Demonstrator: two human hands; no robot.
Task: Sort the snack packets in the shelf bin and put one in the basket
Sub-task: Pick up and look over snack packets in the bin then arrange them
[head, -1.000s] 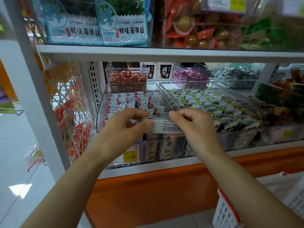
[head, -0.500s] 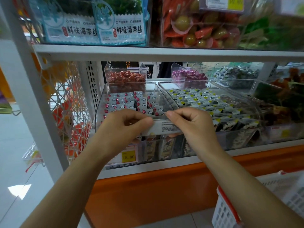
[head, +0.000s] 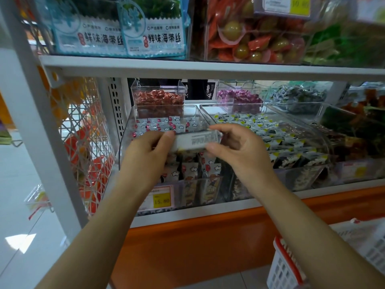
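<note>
One snack packet (head: 195,141) is being pinched by the left hand (head: 145,157) and right hand (head: 239,153) above the bin (head: 125,142), probably being picked for the basket (head: 287,265) down below the right hand.

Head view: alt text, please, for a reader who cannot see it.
Both hands, left hand and right hand, hold one white packet by its ends above a clear shelf bin of packets. A white basket sits at lower right.
</note>
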